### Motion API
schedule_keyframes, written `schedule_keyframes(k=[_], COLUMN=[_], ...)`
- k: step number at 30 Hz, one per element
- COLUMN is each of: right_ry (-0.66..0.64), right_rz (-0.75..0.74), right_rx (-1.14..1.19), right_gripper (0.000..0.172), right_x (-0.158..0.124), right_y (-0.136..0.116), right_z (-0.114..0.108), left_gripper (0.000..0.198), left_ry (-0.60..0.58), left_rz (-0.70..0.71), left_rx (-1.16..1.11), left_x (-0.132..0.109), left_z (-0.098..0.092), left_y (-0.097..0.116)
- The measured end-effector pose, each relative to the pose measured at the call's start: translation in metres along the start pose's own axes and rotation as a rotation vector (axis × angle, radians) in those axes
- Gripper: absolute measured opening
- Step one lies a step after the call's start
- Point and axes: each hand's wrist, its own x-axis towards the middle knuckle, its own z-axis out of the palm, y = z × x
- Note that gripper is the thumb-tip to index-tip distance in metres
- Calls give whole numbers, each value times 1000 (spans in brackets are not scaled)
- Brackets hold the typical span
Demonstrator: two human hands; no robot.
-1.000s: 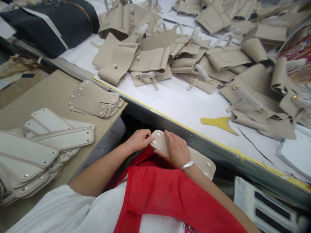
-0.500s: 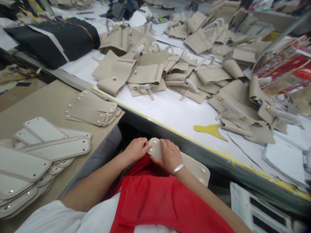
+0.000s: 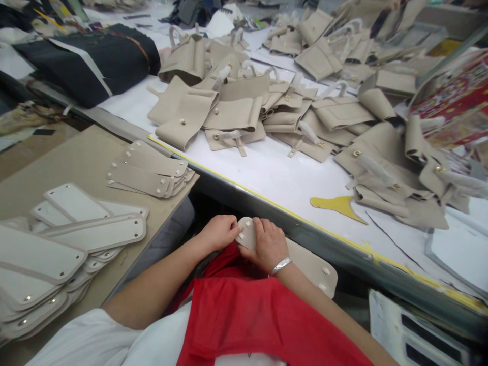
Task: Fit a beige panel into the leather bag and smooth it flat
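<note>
Between my hands, over my lap, is a long beige leather panel [image 3: 310,264] with rounded ends and small white bits at its corners. My left hand [image 3: 221,233] has its fingers pinched on the near left end. My right hand [image 3: 267,245], with a silver bracelet at the wrist, wraps over the panel close to that same end. The panel's far end sticks out past my right wrist. To the left, on a brown board, lie a stack of beige panels [image 3: 147,170] with white bits and a larger pile of white-faced panels [image 3: 95,234] with metal studs.
A long white-covered table [image 3: 274,175] with a yellow front edge runs ahead. On it are many beige bag pieces [image 3: 232,112], a yellow scrap [image 3: 339,206] and a black bundle [image 3: 91,63]. A red patterned bag [image 3: 453,107] stands at right.
The whole view has shifted slightly, so things appear a little further right. Both hands keep the same hold on the panel.
</note>
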Motion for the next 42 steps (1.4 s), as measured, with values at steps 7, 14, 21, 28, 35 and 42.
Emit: schedule_keyframes(k=[7,14,21,28,35,42], right_ry=[-368,-423,-258,-358,-504,-515], right_rz=[90,358,387,452,285,194], right_rx=[157,367,1036,773,362,364], right_gripper=[54,54,56,54,49,50], right_x=[-2,-79,-131,-102,-46,12], right_y=[50,138,157,148,123,65], right_z=[-24,-40,-22,-27,-38,-33], left_gripper=[25,28,39,60,53,54], left_ry=[1,-154,-398,-246,-319,-320], left_rz=[17,-13,-206,-180,-105,-99], left_rx=[-50,-326,-964,-467,-346,-451], left_x=[3,5,3,12,20,19], left_z=[5,11,6,19,17,13], left_y=[-9,-10,-15,6,3,-6])
